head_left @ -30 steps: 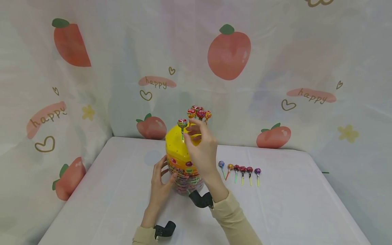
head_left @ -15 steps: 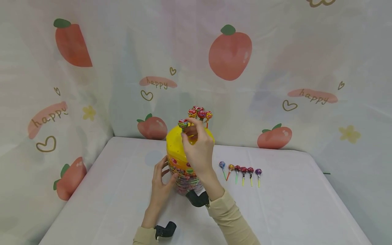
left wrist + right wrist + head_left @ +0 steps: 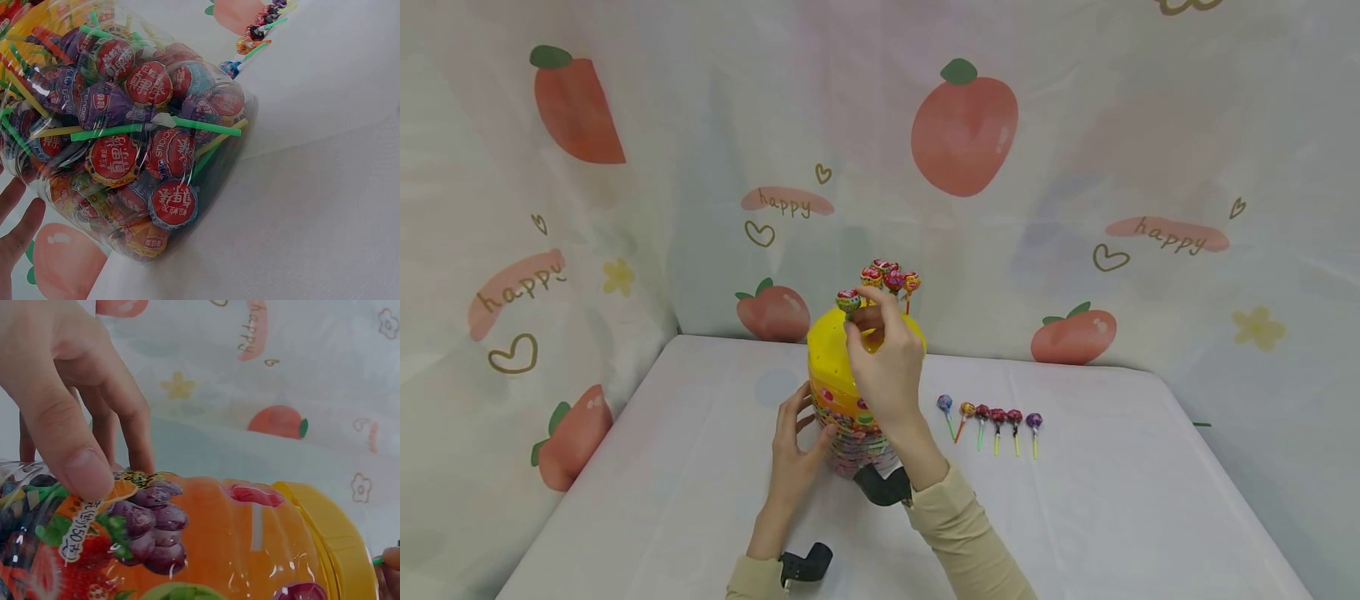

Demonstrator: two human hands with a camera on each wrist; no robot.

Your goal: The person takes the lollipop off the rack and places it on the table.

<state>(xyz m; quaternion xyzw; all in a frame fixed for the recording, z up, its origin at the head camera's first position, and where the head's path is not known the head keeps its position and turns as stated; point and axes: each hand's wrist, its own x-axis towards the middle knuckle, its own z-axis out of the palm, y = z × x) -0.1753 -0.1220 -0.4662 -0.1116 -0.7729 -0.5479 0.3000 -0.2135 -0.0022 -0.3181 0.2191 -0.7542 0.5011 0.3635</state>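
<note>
A clear plastic jar (image 3: 861, 450) packed with wrapped lollipops stands on the white table under its yellow lid (image 3: 829, 346). My left hand (image 3: 793, 458) holds the jar's left side; in the right wrist view the left thumb and fingers (image 3: 87, 472) press on its printed label. At the top, my right hand (image 3: 887, 362) pinches a lollipop (image 3: 848, 301) with a green and red wrapper just under its head. That lollipop stands upright at the lid, its lower stick hidden by the hand. Several more lollipops (image 3: 893, 277) stand upright behind the right fingers.
Several lollipops (image 3: 997, 417) lie in a row on the table (image 3: 1120, 500) to the right of the jar. A fruit-printed cloth (image 3: 880, 108) hangs behind the table and along its sides. Both wrists carry black camera mounts (image 3: 807, 562).
My right hand has moved slightly left and down, and its thumb and fingers have come together on the green-and-red lollipop. The left hand stays on the jar.
</note>
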